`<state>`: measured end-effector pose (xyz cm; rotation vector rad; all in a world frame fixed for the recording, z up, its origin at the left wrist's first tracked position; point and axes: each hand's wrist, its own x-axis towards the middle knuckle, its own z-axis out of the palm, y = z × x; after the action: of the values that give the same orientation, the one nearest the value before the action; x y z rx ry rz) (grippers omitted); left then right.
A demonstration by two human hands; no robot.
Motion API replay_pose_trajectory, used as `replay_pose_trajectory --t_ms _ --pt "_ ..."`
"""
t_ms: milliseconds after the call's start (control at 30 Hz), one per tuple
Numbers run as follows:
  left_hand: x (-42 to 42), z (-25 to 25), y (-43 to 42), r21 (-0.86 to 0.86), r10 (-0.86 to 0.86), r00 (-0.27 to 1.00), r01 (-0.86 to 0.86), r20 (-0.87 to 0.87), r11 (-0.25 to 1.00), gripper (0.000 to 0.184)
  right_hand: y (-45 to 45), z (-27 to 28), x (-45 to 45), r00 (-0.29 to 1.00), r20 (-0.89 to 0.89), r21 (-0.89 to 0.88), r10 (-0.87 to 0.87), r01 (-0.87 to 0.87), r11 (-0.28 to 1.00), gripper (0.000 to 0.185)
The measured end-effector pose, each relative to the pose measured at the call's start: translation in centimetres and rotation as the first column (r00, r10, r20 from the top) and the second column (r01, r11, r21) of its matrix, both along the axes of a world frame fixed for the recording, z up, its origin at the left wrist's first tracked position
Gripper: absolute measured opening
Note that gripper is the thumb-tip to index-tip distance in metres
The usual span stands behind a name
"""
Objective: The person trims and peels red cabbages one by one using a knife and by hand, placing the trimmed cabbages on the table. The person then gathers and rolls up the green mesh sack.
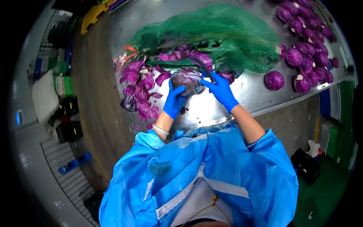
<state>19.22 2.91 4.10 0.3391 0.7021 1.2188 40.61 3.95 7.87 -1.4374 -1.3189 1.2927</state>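
Note:
In a blue glove, my left hand grips a dark, dull-leaved red cabbage from its left side, just above the steel table. My right hand, also gloved in blue, is closed round a knife at the cabbage's right side. The dark blade points up and to the left; whether it touches the cabbage I cannot tell. Loose purple cabbage leaves lie heaped to the left of my left hand. Beyond both hands spreads a green mesh bag, with more cabbage showing at its near edge.
Several trimmed red cabbages are gathered on the right of the steel table, and a single cabbage sits nearer. The table's front edge runs close to my body. Black crates stand on the floor at left.

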Motion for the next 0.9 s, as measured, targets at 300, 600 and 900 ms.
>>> replay_pose_trajectory --t_ms 300,600,900 --pt "-4.5 1.4 -3.6 -0.079 0.064 -0.248 0.527 -0.967 0.846 0.097 -2.5 -3.9 -5.6 0.954 -0.044 -0.120 0.297 -0.300 0.946 0.049" --pt "-3.2 -0.4 -4.7 -0.058 -0.017 -0.155 0.269 -0.988 0.961 0.109 -6.6 -4.9 -3.9 0.746 0.577 0.067 0.332 -0.449 0.891 0.028" --pt "-0.7 0.5 -3.8 -0.233 -0.139 -0.365 0.229 -0.921 0.945 0.102 -5.9 -6.0 -5.1 0.664 0.609 -0.152 0.433 -0.438 0.886 0.018"
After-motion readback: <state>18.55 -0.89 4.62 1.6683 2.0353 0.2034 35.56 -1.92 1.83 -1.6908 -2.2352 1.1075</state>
